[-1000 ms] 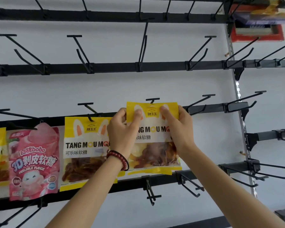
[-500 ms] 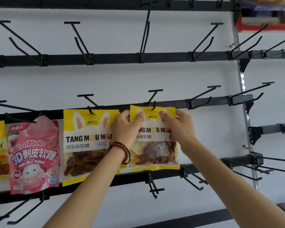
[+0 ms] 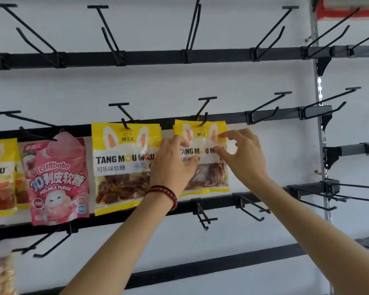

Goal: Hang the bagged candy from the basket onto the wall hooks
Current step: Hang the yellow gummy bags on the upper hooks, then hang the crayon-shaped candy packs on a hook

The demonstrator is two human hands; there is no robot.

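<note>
Both hands reach up to a yellow candy bag point(image 3: 202, 143) hanging on a black hook point(image 3: 203, 112). Left hand point(image 3: 175, 161) lies against the bag's left side, fingers curled on its front; whether it pinches the bag I cannot tell. Right hand point(image 3: 242, 155) is loosely spread, fingertips touching the bag's right edge. Left of it hang a matching yellow bag point(image 3: 124, 167) and a pink bag point(image 3: 58, 182), against the white wall point(image 3: 222, 86).

Both hands, left hand point(image 3: 173, 160) and right hand point(image 3: 242, 156), rest on a yellow candy bag point(image 3: 202, 133) hanging from a black wall hook point(image 3: 203, 112).
</note>
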